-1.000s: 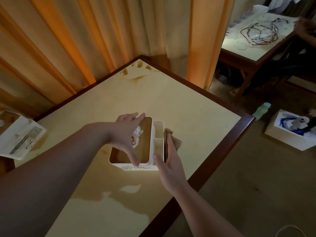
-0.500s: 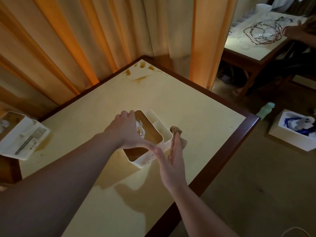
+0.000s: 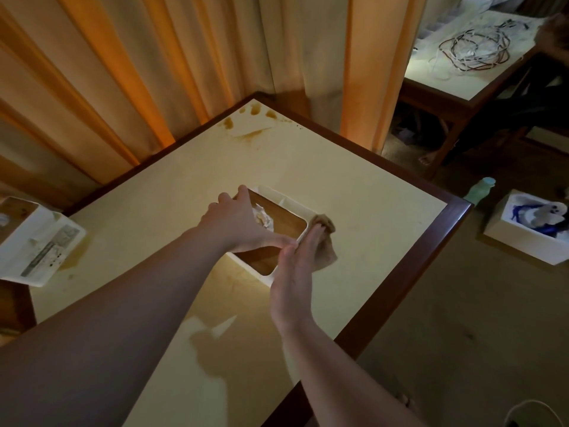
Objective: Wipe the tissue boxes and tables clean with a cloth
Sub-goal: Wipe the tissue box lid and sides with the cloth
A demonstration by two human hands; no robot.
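Left grip clasps the tissue box rim, fingers curled over it. Right grip presses the cloth flat-fingered against its side on the surface

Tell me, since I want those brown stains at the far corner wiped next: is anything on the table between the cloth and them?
Nothing visible. The cloth, pressed by the right hand against the tissue box, faces bare table up to the stains. The left hand holds the box.
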